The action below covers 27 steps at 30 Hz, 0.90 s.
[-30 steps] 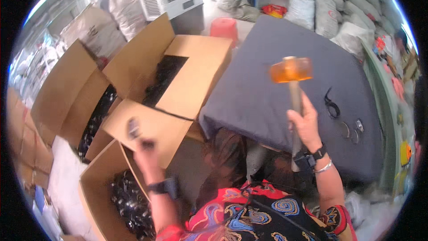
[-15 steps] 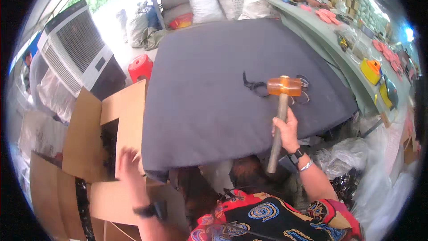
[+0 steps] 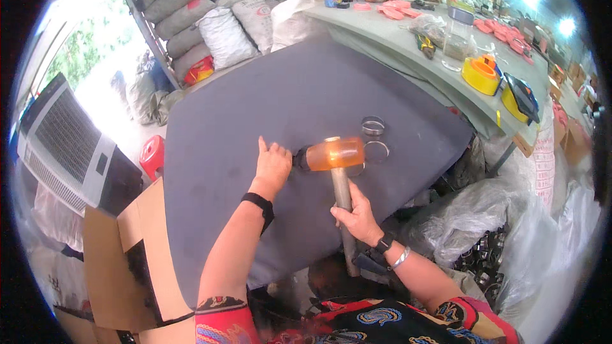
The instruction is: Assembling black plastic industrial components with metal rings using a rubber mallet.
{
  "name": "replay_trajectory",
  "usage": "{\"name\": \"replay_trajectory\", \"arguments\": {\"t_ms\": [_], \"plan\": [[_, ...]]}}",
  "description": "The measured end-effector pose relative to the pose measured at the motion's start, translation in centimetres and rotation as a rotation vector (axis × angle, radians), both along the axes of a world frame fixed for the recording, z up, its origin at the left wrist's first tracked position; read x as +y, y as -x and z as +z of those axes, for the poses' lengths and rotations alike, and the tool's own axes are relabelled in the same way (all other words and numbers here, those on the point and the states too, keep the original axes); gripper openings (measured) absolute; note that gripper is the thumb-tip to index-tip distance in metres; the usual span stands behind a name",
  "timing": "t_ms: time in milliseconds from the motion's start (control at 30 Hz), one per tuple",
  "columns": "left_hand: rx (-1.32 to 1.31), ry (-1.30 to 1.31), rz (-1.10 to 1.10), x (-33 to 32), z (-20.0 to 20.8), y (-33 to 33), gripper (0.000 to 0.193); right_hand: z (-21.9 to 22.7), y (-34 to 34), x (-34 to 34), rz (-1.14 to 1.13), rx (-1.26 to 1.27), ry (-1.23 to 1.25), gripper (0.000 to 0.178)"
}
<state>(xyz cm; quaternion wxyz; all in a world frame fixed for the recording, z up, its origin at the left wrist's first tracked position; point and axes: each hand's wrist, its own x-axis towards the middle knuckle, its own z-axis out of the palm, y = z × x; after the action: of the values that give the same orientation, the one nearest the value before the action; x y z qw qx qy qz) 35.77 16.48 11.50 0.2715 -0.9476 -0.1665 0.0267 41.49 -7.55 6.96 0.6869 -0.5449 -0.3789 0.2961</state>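
Observation:
My right hand (image 3: 361, 218) is closed round the wooden handle of a mallet (image 3: 335, 154) with a see-through amber head. The head is over the dark grey padded surface (image 3: 248, 108), and I cannot tell whether it touches anything. Just left of it, my left hand (image 3: 273, 167) is closed with its index finger pointing away; the fingers grip a black looped piece (image 3: 299, 158), partly hidden by the hand and mallet head. Beyond and right of the head lie thin metal rings (image 3: 373, 126), one partly hidden by the mallet.
An open cardboard box (image 3: 162, 255) stands at the left, near a red stool (image 3: 152, 156) and an air cooler (image 3: 67, 140). At the right, a plastic bag (image 3: 472, 229) holds black metal parts. A green-covered table (image 3: 382, 41) with tape rolls (image 3: 481, 75) stands beyond; a person sits behind it.
My left hand has moved from above the cardboard box onto the padded surface and taken hold of the black looped piece. The mallet has turned and come close beside it. The view has shifted.

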Motion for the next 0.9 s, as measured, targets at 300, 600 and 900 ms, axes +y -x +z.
{"name": "replay_trajectory", "arguments": {"t_ms": [300, 600, 900], "plan": [[-0.688, 0.973, 0.186, -3.4, -1.6, 11.5, 0.023, -0.3, 0.0, -0.1, -0.098, -0.018, -0.032, 0.059], [-1.701, 1.833, 0.599, -14.4, -6.0, 33.6, 0.035, 1.0, 1.7, 1.1, 0.065, -0.204, 0.045, 0.061], [-1.964, 1.619, 0.543, -17.6, -13.0, 36.2, 0.024, 8.0, 15.3, 5.4, 0.708, -0.768, -0.013, 0.075]]}}
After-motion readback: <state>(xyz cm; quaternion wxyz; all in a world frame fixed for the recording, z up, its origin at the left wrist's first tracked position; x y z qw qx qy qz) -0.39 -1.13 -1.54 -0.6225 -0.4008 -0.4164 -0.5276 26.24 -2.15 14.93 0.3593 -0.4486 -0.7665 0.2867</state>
